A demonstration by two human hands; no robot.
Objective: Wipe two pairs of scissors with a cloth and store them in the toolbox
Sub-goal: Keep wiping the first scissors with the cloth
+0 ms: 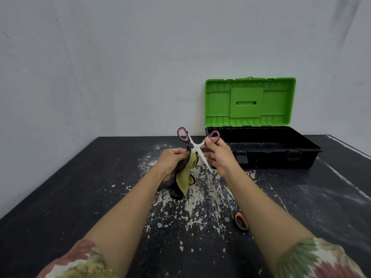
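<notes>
Two bare forearms reach over a dark, paint-flecked worktop (pixel 80 187). The right hand (pixel 217 155) holds a pair of pink-handled scissors (pixel 197 146) spread open in the air, its grip grasping one handle. The left hand (pixel 172 159) has its grip bunched around a yellow and black cloth (pixel 183 175), pressed against one blade. A second pair, orange-handled scissors (pixel 241 219), lies on the worktop beneath the right forearm. Behind stands a black toolbox (pixel 263 149), green lid (pixel 250 101) raised.

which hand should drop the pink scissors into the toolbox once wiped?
Right. The right hand already grips the pink scissors and sits beside the open toolbox; the left hand holds the cloth, farther away.
</notes>
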